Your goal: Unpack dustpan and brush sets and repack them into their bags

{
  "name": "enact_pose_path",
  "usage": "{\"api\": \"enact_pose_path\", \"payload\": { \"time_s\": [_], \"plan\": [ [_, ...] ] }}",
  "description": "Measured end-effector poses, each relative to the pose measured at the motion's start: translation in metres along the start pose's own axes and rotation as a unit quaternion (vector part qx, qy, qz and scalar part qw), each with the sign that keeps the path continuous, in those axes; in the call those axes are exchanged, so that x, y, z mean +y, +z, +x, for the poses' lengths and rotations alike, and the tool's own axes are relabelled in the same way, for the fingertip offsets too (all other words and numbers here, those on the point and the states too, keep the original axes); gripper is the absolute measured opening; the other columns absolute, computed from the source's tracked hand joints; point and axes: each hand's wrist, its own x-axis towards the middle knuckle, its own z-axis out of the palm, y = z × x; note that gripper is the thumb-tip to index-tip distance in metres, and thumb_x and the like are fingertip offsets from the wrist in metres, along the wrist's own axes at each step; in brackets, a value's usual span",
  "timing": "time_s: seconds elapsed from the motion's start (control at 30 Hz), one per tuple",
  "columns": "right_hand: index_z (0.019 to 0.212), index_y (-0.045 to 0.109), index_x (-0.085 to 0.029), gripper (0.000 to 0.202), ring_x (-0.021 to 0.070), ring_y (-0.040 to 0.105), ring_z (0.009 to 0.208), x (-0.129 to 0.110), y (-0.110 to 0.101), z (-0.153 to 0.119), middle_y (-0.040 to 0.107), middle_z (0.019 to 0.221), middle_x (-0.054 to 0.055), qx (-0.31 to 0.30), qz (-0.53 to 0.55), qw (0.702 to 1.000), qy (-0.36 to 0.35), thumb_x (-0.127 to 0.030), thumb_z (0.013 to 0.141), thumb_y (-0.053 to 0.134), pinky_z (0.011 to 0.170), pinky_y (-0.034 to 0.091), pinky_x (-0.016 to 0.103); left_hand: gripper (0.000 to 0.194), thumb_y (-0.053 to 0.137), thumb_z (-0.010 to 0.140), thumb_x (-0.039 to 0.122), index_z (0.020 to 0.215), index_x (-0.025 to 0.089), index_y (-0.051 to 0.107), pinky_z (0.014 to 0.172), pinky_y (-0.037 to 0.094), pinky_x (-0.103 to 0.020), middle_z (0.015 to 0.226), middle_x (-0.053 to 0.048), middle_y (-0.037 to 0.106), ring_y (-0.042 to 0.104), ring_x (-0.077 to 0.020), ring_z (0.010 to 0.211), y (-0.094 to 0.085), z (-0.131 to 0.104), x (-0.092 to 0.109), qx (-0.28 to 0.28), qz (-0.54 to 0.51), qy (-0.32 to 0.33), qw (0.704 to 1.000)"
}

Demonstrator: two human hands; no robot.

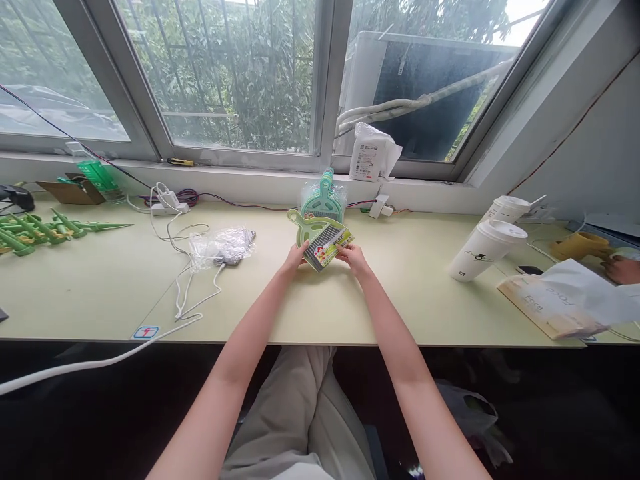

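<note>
Both hands hold a small light-green dustpan [311,227] with a brush and a printed card label [327,248] on its front. My left hand [297,256] grips its lower left edge, fingers closed. On the right side, my right hand [353,257] pinches the label's edge. The dustpan's looped handle points up and left. Right behind it, a stack of teal dustpans [325,193] in clear plastic wrap leans by the window sill. The undersides of the held piece and some fingertips are hidden.
At the left lie green plastic parts [37,231], a green bottle [97,175], white cables [185,293] and a plastic-wrapped item [233,247]. To the right stand white cups [485,250] and a tissue pack [555,303]. Another person's hand [623,269] is at the far right edge.
</note>
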Motion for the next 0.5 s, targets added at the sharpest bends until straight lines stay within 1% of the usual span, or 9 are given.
{"api": "enact_pose_path", "payload": {
  "time_s": [0.03, 0.1, 0.13, 0.2, 0.23, 0.3, 0.4, 0.5],
  "plan": [
    [0.086, 0.066, -0.011, 0.016, 0.0153, 0.070, 0.066, 0.000, 0.000, 0.000, 0.073, 0.082, 0.009, 0.001, -0.024, 1.000, 0.019, -0.022, 0.079, 0.074, 0.062, 0.061, 0.025, 0.043, 0.059, 0.086, 0.048, 0.115, 0.017, 0.059, 0.076, 0.054, -0.032, 0.105, -0.010, 0.069, 0.066, -0.0201, 0.089, 0.000, 0.000, 0.000, 0.025, 0.004, 0.005, 1.000],
    [0.078, 0.062, -0.011, 0.020, 0.0123, 0.064, 0.048, 0.000, -0.005, 0.003, 0.070, 0.067, 0.007, 0.044, -0.050, 0.996, 0.051, -0.029, 0.083, 0.070, 0.044, 0.054, 0.020, 0.036, 0.056, 0.089, 0.045, 0.111, 0.016, 0.059, 0.073, 0.054, -0.030, 0.099, -0.009, 0.069, 0.065, -0.0184, 0.085, -0.003, 0.001, 0.001, 0.073, 0.004, 0.005, 0.997],
    [0.074, 0.059, -0.012, 0.023, 0.0098, 0.058, 0.042, -0.001, -0.010, 0.005, 0.066, 0.060, 0.005, 0.086, -0.034, 0.994, 0.057, -0.030, 0.084, 0.069, 0.037, 0.049, 0.017, 0.034, 0.054, 0.090, 0.044, 0.109, 0.016, 0.059, 0.071, 0.054, -0.030, 0.096, -0.008, 0.068, 0.065, -0.0178, 0.083, -0.005, 0.002, 0.002, 0.092, -0.001, 0.004, 0.996],
    [0.067, 0.052, -0.015, 0.027, 0.0050, 0.048, 0.034, -0.004, -0.023, 0.009, 0.057, 0.050, -0.002, 0.181, 0.042, 0.981, 0.049, -0.027, 0.085, 0.069, 0.031, 0.040, 0.012, 0.033, 0.052, 0.091, 0.044, 0.106, 0.016, 0.058, 0.071, 0.055, -0.030, 0.092, -0.008, 0.067, 0.065, -0.0172, 0.081, -0.010, 0.005, 0.005, 0.115, -0.012, -0.001, 0.993],
    [0.066, 0.049, -0.016, 0.028, 0.0036, 0.046, 0.034, -0.006, -0.030, 0.010, 0.052, 0.048, -0.005, 0.221, 0.083, 0.971, 0.041, -0.025, 0.085, 0.068, 0.031, 0.038, 0.011, 0.033, 0.052, 0.091, 0.045, 0.105, 0.016, 0.058, 0.071, 0.055, -0.030, 0.091, -0.008, 0.067, 0.065, -0.0171, 0.081, -0.012, 0.006, 0.006, 0.120, -0.017, -0.006, 0.993],
    [0.067, 0.047, -0.018, 0.027, 0.0029, 0.048, 0.037, -0.012, -0.047, 0.012, 0.049, 0.049, -0.007, 0.275, 0.134, 0.952, 0.027, -0.021, 0.088, 0.063, 0.035, 0.042, 0.009, 0.033, 0.053, 0.090, 0.047, 0.103, 0.016, 0.058, 0.073, 0.055, -0.031, 0.089, -0.007, 0.066, 0.065, -0.0173, 0.080, -0.014, 0.008, 0.006, 0.126, -0.018, -0.011, 0.992],
    [0.076, 0.050, -0.019, 0.020, 0.0051, 0.060, 0.051, -0.020, -0.066, 0.012, 0.058, 0.061, -0.004, 0.317, 0.148, 0.937, 0.004, -0.021, 0.095, 0.049, 0.048, 0.053, 0.011, 0.034, 0.054, 0.089, 0.048, 0.100, 0.017, 0.059, 0.074, 0.054, -0.033, 0.087, -0.007, 0.065, 0.065, -0.0188, 0.080, -0.012, 0.007, 0.005, 0.115, -0.005, -0.013, 0.993],
    [0.088, 0.055, -0.018, 0.022, 0.0066, 0.069, 0.070, -0.023, -0.074, 0.010, 0.068, 0.080, 0.002, 0.335, 0.149, 0.930, -0.011, -0.019, 0.098, 0.036, 0.063, 0.059, 0.016, 0.033, 0.055, 0.088, 0.049, 0.099, 0.018, 0.060, 0.074, 0.054, -0.035, 0.086, -0.008, 0.065, 0.065, -0.0210, 0.081, -0.007, 0.004, 0.004, 0.085, 0.016, -0.012, 0.996]
  ]
}}
